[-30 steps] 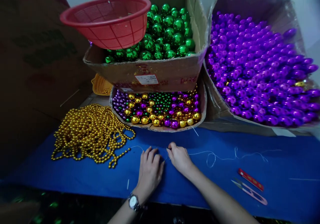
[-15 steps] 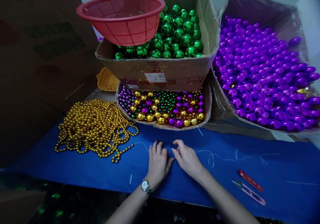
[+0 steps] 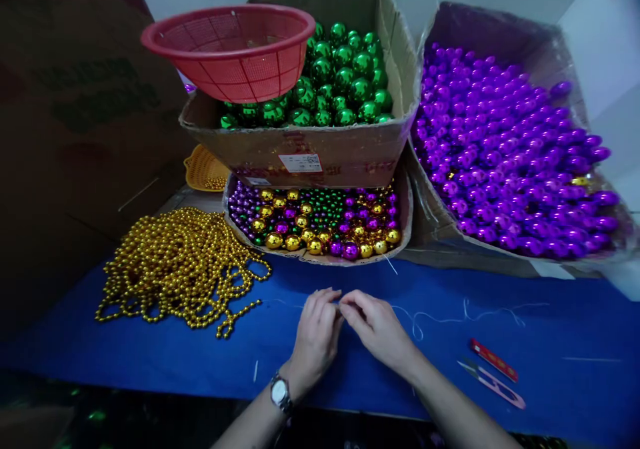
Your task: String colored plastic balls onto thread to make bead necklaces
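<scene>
My left hand [image 3: 315,334], with a watch on its wrist, is closed over a thin white thread [image 3: 281,303] at the middle of the blue table. The thread runs left to the end of a gold bead strand [image 3: 245,309]. Fingertips pinched, my right hand [image 3: 377,330] meets the left one at the same thread, which trails out to the right in loose curls. The exact spot between the fingertips is hidden. A large heap of gold bead strands [image 3: 175,262] lies to the left of my hands.
Behind stand a box of mixed beads [image 3: 305,260], a box of green balls [image 3: 350,149] with a red basket [image 3: 227,54], and a box of purple beads [image 3: 500,155]. Thread snips [image 3: 493,383] and a red cutter-like object [image 3: 494,360] lie at right. A yellow basket [image 3: 195,167] sits back left.
My hands have come together; the right fingers, apart before, are now pinched against the left fingertips at the thread. The whole view has shifted slightly.
</scene>
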`<action>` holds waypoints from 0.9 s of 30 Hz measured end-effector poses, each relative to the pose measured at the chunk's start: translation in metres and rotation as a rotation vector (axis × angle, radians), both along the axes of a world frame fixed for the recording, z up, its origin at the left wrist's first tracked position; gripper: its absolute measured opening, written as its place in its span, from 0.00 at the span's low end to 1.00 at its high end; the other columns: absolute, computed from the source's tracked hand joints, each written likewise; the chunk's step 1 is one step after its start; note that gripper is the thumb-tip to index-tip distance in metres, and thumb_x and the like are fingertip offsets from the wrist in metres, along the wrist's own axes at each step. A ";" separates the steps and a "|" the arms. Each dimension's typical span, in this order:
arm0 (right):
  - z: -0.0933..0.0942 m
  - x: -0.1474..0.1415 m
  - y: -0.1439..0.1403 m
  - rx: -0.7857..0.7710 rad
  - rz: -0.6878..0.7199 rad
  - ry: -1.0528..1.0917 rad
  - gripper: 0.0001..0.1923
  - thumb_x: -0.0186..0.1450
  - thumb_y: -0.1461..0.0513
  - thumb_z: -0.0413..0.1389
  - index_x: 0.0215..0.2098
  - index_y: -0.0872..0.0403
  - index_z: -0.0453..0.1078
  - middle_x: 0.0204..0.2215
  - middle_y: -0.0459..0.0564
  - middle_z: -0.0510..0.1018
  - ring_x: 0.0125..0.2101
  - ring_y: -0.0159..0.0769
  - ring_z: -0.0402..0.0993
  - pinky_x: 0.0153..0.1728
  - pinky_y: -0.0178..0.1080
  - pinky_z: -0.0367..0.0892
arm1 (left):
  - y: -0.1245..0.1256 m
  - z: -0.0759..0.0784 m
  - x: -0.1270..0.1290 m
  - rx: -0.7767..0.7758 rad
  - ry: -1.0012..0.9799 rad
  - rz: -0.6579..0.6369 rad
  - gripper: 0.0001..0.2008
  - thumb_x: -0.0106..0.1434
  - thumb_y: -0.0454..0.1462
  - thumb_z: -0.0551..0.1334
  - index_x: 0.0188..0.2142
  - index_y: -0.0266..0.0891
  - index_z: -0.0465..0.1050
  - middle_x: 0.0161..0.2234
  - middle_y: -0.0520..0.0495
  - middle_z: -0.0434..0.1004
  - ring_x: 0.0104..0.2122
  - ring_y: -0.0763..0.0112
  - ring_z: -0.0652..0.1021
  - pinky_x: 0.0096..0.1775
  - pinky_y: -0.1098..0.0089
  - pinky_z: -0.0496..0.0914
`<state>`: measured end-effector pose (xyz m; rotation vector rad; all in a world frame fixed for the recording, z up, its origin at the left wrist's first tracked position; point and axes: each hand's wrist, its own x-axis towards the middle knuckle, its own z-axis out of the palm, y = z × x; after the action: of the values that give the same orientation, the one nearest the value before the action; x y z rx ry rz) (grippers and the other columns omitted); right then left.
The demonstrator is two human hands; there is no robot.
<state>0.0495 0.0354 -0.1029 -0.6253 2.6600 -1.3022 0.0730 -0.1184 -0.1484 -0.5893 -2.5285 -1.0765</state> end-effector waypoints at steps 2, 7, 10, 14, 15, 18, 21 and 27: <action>0.004 -0.001 0.001 -0.026 0.005 0.036 0.09 0.69 0.62 0.45 0.34 0.53 0.65 0.29 0.45 0.72 0.31 0.32 0.69 0.33 0.32 0.60 | 0.001 0.009 0.000 0.098 -0.083 -0.044 0.05 0.64 0.31 0.54 0.38 0.38 0.66 0.46 0.40 0.71 0.50 0.60 0.68 0.53 0.53 0.62; 0.023 0.002 0.006 -0.083 0.045 0.078 0.09 0.69 0.64 0.44 0.34 0.53 0.63 0.27 0.44 0.68 0.28 0.29 0.66 0.31 0.32 0.58 | -0.003 0.041 -0.013 0.670 -0.609 -0.311 0.17 0.61 0.37 0.60 0.50 0.42 0.63 0.60 0.40 0.57 0.56 0.57 0.64 0.53 0.57 0.63; 0.037 0.001 0.007 -0.112 0.073 0.081 0.09 0.69 0.63 0.44 0.33 0.52 0.62 0.24 0.42 0.67 0.26 0.28 0.64 0.29 0.31 0.57 | 0.000 0.052 -0.026 0.940 -0.883 -0.600 0.25 0.61 0.42 0.59 0.57 0.40 0.60 0.60 0.40 0.58 0.59 0.54 0.60 0.57 0.55 0.56; 0.044 -0.007 0.015 -0.209 0.041 -0.006 0.09 0.70 0.60 0.45 0.33 0.53 0.63 0.23 0.41 0.67 0.24 0.27 0.64 0.28 0.31 0.58 | 0.010 0.056 -0.035 0.962 -1.048 -0.673 0.23 0.65 0.48 0.53 0.53 0.36 0.64 0.44 0.38 0.74 0.38 0.63 0.76 0.44 0.61 0.68; 0.042 -0.009 0.019 -0.252 0.015 -0.052 0.10 0.70 0.59 0.46 0.33 0.53 0.63 0.22 0.41 0.66 0.23 0.27 0.64 0.27 0.30 0.59 | 0.012 0.056 -0.035 0.908 -1.082 -0.664 0.22 0.65 0.49 0.51 0.50 0.35 0.66 0.38 0.39 0.75 0.30 0.68 0.76 0.36 0.65 0.70; 0.031 -0.014 0.029 -0.349 -0.053 -0.154 0.11 0.69 0.56 0.45 0.32 0.53 0.61 0.19 0.39 0.63 0.21 0.26 0.62 0.24 0.29 0.59 | 0.015 0.056 -0.034 0.788 -1.152 -0.559 0.20 0.64 0.50 0.53 0.42 0.34 0.68 0.24 0.48 0.71 0.20 0.77 0.68 0.23 0.75 0.63; 0.017 -0.017 0.033 -0.371 -0.084 -0.190 0.12 0.70 0.55 0.43 0.34 0.53 0.60 0.18 0.38 0.62 0.19 0.25 0.61 0.20 0.28 0.59 | 0.016 0.054 -0.033 0.775 -1.124 -0.351 0.18 0.61 0.49 0.57 0.35 0.35 0.69 0.20 0.55 0.61 0.19 0.80 0.62 0.20 0.79 0.56; 0.000 -0.016 0.046 -0.310 -0.158 -0.206 0.12 0.69 0.54 0.46 0.41 0.53 0.64 0.27 0.45 0.73 0.22 0.28 0.69 0.20 0.29 0.65 | 0.013 0.044 -0.028 0.693 -1.017 -0.172 0.17 0.60 0.49 0.58 0.31 0.35 0.68 0.19 0.58 0.55 0.18 0.80 0.56 0.19 0.78 0.50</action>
<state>0.0330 0.0813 -0.1030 -0.2930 2.4027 -1.7391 0.0448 -0.1056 -0.1042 -0.0244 -2.4933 -2.6673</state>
